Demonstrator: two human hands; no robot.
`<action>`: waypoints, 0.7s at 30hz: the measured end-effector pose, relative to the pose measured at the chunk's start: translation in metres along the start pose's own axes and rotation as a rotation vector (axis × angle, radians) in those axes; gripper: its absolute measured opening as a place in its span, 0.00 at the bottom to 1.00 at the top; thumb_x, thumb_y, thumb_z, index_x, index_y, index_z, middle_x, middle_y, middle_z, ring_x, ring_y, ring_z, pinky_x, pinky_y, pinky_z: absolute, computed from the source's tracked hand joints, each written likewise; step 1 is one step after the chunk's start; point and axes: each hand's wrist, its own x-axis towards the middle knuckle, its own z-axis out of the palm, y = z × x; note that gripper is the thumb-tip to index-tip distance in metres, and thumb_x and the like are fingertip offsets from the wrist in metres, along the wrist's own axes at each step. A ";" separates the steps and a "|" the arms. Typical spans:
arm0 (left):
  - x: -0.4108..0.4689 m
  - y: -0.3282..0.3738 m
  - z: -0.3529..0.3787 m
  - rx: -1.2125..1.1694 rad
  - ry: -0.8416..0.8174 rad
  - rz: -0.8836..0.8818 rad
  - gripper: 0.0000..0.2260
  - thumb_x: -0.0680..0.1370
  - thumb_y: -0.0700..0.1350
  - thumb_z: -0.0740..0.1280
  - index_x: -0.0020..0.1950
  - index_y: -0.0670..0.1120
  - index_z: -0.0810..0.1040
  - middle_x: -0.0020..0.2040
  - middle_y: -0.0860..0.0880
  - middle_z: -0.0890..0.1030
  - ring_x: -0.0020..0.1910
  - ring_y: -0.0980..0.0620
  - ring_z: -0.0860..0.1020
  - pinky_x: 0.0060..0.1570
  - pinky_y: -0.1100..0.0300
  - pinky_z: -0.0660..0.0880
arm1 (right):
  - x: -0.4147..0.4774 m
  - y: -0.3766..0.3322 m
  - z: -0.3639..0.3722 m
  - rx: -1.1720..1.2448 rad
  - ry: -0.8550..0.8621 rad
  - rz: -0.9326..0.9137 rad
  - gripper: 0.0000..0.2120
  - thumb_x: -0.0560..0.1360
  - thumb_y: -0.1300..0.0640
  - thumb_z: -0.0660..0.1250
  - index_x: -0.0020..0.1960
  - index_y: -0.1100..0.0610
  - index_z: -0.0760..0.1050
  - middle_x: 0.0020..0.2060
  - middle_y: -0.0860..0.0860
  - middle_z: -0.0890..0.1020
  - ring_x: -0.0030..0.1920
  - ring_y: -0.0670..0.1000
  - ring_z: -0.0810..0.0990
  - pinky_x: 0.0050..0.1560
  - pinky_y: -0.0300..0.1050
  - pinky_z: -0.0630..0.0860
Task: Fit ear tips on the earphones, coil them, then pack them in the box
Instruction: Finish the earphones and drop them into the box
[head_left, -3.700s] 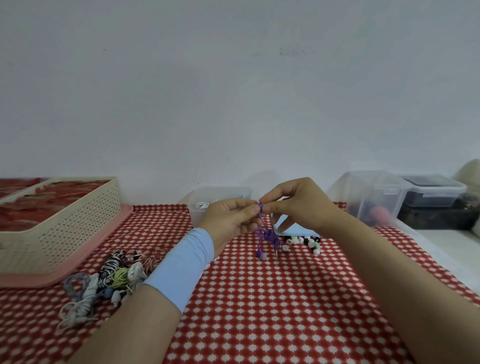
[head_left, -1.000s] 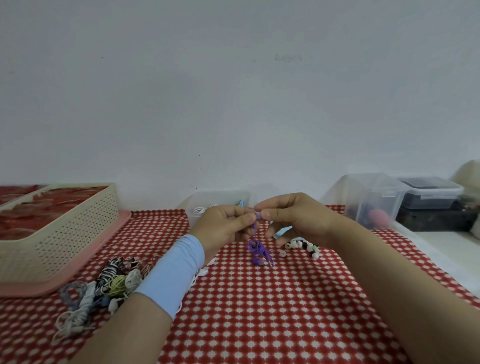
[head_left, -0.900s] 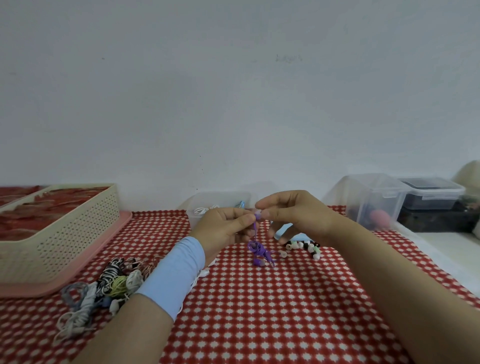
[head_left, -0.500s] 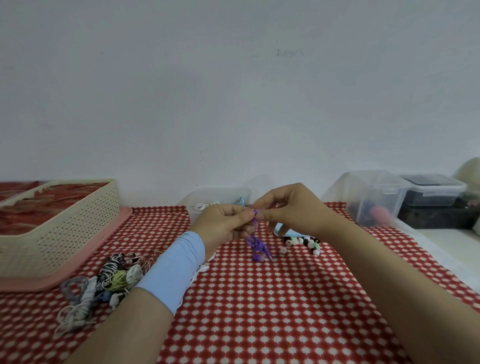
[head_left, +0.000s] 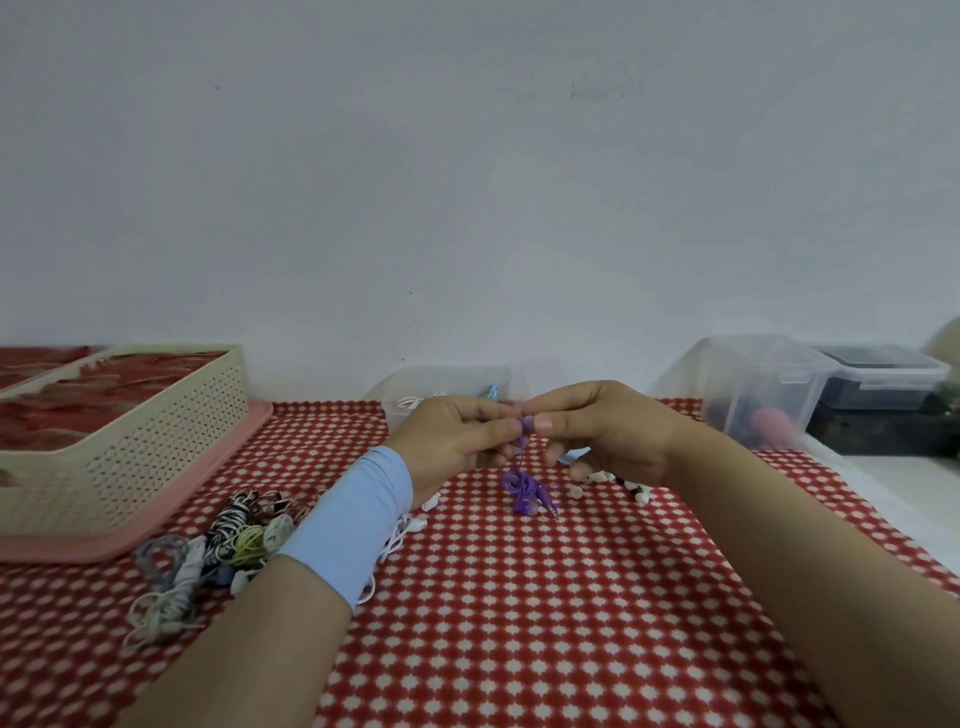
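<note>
A pair of purple earphones (head_left: 524, 491) hangs from my fingers, its bundled cable and plug resting on the red checked cloth. My left hand (head_left: 457, 441) pinches one purple earbud, and my right hand (head_left: 608, 431) presses on the same bud tip from the right; the fingertips meet at the bud. Loose ear tips (head_left: 631, 486) in black, white and green lie just under my right hand. A small clear box (head_left: 447, 384) with a white cable inside stands behind my hands by the wall.
A heap of coiled earphones (head_left: 208, 545) lies at the left, beside a cream perforated basket (head_left: 119, 447) on a pink tray. Clear lidded containers (head_left: 763, 395) and a dark one (head_left: 883, 384) stand at the right by the table's edge.
Both hands have stayed together on the purple earbud, shifting only slightly; the cable bundle still dangles onto the cloth.
</note>
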 end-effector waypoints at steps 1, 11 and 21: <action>0.000 0.000 0.000 0.023 -0.008 0.007 0.04 0.75 0.35 0.70 0.48 0.40 0.83 0.37 0.46 0.83 0.33 0.54 0.79 0.39 0.63 0.79 | 0.000 0.000 0.000 0.011 -0.012 0.022 0.14 0.68 0.57 0.75 0.53 0.57 0.86 0.41 0.53 0.86 0.37 0.47 0.82 0.30 0.39 0.79; -0.001 0.002 0.000 0.078 -0.031 0.074 0.04 0.73 0.36 0.72 0.45 0.43 0.85 0.37 0.45 0.83 0.36 0.52 0.80 0.40 0.62 0.79 | 0.000 -0.001 -0.004 0.044 -0.082 0.061 0.12 0.68 0.59 0.74 0.51 0.57 0.86 0.40 0.53 0.86 0.36 0.47 0.83 0.30 0.39 0.80; -0.001 0.011 -0.010 0.242 0.031 0.039 0.04 0.76 0.37 0.71 0.51 0.41 0.83 0.40 0.49 0.86 0.38 0.54 0.83 0.41 0.64 0.79 | -0.002 -0.011 0.004 -0.439 0.060 -0.034 0.12 0.73 0.48 0.76 0.55 0.51 0.84 0.47 0.48 0.87 0.36 0.46 0.81 0.31 0.37 0.74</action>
